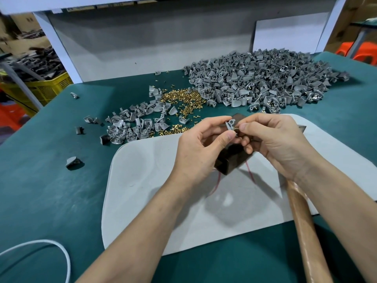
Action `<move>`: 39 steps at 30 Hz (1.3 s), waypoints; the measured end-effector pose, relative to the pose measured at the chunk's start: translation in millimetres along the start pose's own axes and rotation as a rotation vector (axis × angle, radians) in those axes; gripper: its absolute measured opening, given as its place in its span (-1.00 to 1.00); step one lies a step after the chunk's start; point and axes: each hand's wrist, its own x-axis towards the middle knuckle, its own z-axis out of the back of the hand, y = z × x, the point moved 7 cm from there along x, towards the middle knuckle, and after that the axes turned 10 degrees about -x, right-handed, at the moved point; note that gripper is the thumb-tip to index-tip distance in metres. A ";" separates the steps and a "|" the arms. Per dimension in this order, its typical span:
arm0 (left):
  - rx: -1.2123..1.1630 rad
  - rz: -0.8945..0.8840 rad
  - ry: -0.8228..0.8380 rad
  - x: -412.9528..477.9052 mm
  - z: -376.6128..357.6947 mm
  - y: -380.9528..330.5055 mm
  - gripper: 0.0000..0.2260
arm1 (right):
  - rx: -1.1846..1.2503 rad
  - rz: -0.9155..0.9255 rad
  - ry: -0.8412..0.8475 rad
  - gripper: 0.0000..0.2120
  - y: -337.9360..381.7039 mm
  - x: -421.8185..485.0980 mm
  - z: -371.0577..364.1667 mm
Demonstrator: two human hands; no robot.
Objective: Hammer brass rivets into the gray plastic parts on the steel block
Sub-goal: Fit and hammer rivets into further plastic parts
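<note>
**Centre of frame.** One gray part [231,125] is held above the block [230,159], not yet resting on it. The left hand [202,144] pinches the part between thumb and fingertips. The right hand [273,139], fingers curled, pinches what appears to be a brass rivet [236,131] against the part's side. The hammer [300,221] lies untouched at lower right, its handle under the right forearm.

**Stage, as judged.** The rivet is being seated by hand. This piece has yet to be set on the block and struck.

**Stock.** Loose rivets [183,99] are scattered above centre. A big heap [261,78] of parts fills the upper right, and a small heap [138,123] lies left of centre. Which heap is finished cannot be told, though a few parts at the big heap's near edge show brass. Much work probably remains.

**Surface and room.** The block stands on a pale mat [142,190] laid on the green counter [51,190]. A white cable [43,241] loops at lower left. Beyond are a gray backboard [163,48], a yellow crate [47,86] at left and an orange seat [359,52] at upper right.
</note>
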 end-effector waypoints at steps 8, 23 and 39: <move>-0.015 0.003 0.009 -0.9 -0.9 -0.1 -0.75 | 0.003 0.005 0.002 -0.80 -0.7 0.3 -0.2; 0.270 -0.119 0.035 5.1 7.8 -2.7 -0.75 | -0.285 0.208 -0.005 -0.82 7.8 -3.0 -0.6; 0.351 -0.129 0.013 3.3 9.5 0.5 -0.77 | -0.730 0.407 -0.142 -0.80 21.2 -10.8 -4.5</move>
